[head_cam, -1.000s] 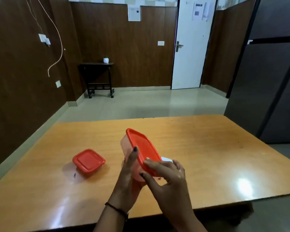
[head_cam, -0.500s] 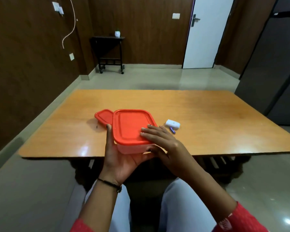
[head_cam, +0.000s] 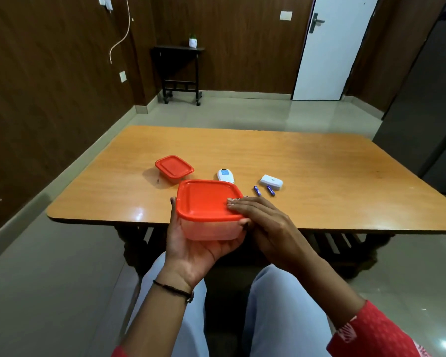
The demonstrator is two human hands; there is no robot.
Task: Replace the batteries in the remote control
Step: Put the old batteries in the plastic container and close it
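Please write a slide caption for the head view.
Left hand cradles a red-lidded container, right hand pinching its lid; remote and batteries lie on the table.

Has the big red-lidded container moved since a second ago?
Yes. The big container, tilted before, is now level and pulled back to the table's near edge.
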